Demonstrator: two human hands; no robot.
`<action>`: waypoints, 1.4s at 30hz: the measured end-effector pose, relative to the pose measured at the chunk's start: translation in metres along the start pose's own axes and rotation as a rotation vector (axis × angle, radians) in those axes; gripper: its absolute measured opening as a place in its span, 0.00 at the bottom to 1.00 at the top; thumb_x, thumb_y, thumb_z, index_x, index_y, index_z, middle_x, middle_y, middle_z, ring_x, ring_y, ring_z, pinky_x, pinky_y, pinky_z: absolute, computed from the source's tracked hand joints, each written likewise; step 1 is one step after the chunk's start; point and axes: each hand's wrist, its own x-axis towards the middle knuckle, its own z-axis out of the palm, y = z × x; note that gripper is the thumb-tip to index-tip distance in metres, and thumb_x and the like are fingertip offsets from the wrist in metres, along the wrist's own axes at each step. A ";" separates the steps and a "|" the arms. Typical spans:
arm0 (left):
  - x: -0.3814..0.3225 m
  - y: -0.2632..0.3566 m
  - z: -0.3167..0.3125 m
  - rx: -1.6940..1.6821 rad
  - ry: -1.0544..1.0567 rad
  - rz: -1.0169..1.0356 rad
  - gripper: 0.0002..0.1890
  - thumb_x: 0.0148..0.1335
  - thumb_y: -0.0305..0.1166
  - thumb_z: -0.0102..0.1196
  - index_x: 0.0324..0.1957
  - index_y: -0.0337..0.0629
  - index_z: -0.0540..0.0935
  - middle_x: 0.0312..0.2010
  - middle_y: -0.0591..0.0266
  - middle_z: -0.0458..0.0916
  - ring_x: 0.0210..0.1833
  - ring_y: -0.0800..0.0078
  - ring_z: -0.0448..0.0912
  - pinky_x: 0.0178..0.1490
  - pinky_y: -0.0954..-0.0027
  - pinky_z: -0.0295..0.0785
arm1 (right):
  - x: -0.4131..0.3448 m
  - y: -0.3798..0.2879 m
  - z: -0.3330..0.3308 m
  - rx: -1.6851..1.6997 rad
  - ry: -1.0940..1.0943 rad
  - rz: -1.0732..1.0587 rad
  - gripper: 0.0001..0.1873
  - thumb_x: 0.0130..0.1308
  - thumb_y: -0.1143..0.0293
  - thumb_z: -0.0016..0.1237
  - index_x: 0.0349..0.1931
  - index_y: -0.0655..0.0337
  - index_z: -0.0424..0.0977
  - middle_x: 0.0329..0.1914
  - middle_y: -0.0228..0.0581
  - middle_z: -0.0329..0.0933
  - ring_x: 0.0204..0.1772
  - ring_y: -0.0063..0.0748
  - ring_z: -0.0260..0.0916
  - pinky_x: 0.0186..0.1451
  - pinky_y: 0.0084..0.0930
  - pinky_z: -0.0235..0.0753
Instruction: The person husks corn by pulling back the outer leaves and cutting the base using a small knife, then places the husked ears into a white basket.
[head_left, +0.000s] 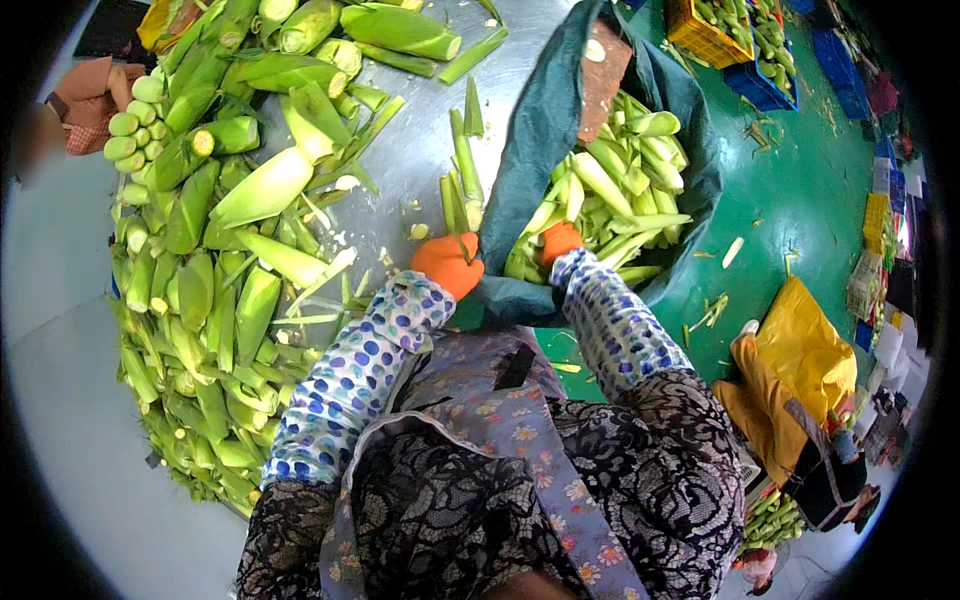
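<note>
An orange glove covers my left hand (448, 265), which is at the metal table's edge beside the rim of a dark green fabric sack (529, 127). A thin strip of green husk lies over its fingers; whether it grips the sack or husk is unclear. My right hand (561, 242), also in an orange glove, reaches into the sack among pale green corn husks (600, 184); its fingers are hidden. Many ears of corn in husk (262, 187) are heaped on the metal table (405, 180) at the left. Loose husk pieces (466, 169) lie near my left hand.
A reddish-brown slab (604, 79) stands at the sack's far side. Yellow (701, 34) and blue crates (757, 86) of corn are on the green floor (757, 187). A person (772, 390) is at the right, near a yellow sheet; another person (90, 101) is at the far left.
</note>
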 end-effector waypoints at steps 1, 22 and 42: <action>0.000 -0.001 -0.001 -0.017 -0.007 -0.002 0.12 0.53 0.38 0.57 0.27 0.41 0.72 0.25 0.52 0.75 0.32 0.47 0.76 0.35 0.50 0.68 | 0.014 0.008 0.000 0.034 -0.009 -0.064 0.25 0.42 0.57 0.63 0.43 0.57 0.80 0.52 0.47 0.76 0.53 0.42 0.76 0.54 0.36 0.77; 0.001 -0.005 -0.032 -0.329 -0.166 0.192 0.15 0.57 0.41 0.55 0.25 0.39 0.72 0.21 0.50 0.69 0.26 0.52 0.73 0.29 0.56 0.64 | 0.177 0.153 -0.152 0.859 1.098 0.486 0.18 0.65 0.59 0.40 0.40 0.62 0.80 0.41 0.60 0.79 0.48 0.60 0.75 0.52 0.47 0.73; -0.002 -0.025 0.007 -0.448 -0.059 0.268 0.12 0.56 0.39 0.55 0.34 0.39 0.76 0.28 0.44 0.75 0.35 0.41 0.75 0.36 0.48 0.67 | 0.212 0.203 -0.107 1.848 0.359 0.029 0.19 0.66 0.58 0.46 0.50 0.62 0.77 0.48 0.47 0.78 0.48 0.49 0.76 0.55 0.44 0.74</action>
